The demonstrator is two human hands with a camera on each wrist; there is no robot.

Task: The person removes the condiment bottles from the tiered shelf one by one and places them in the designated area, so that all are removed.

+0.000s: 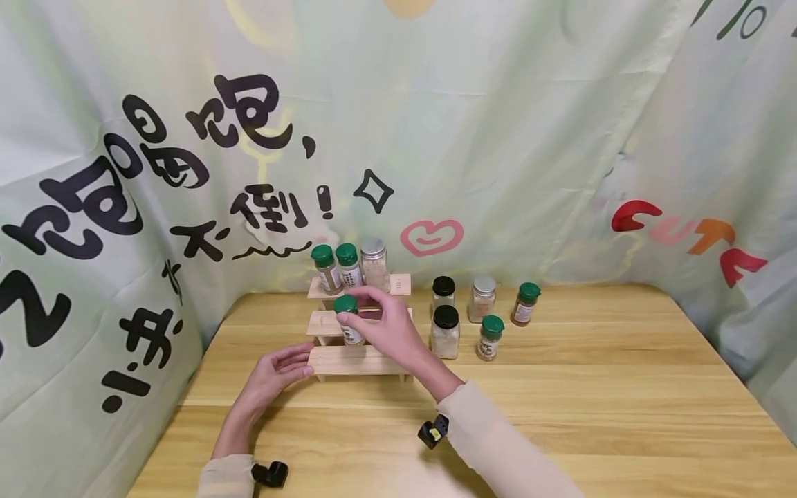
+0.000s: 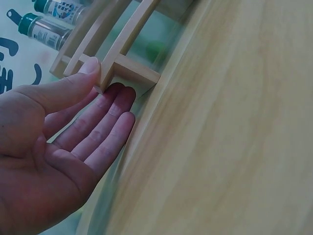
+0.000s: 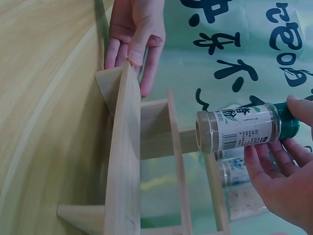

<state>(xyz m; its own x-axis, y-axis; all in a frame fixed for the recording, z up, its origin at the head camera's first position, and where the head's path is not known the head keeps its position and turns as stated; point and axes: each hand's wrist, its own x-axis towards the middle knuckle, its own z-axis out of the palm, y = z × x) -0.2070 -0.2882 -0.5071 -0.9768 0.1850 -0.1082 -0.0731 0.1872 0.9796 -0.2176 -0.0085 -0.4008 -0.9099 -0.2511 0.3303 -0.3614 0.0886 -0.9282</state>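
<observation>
My right hand [image 1: 394, 326] grips a spice jar [image 3: 242, 128] by its green lid, thumb on one side and fingers on the other. The jar is clear with a white printed label and stands over the middle step of a three-step wooden rack [image 1: 358, 361]. At the rack's left end, my left hand [image 1: 274, 377] holds the lowest step's end, its thumb [image 2: 89, 68] at the front edge and fingers around behind. Two green-lidded jars [image 1: 328, 278] and a silver-lidded jar [image 1: 374, 268] stand on the top step.
Right of the rack, several jars stand on the wooden table [image 1: 560, 415]: two with black lids [image 1: 445, 335], a silver-lidded one [image 1: 482, 301] and two with green lids [image 1: 489, 339]. A printed curtain [image 1: 498, 173] hangs behind the table and along both sides.
</observation>
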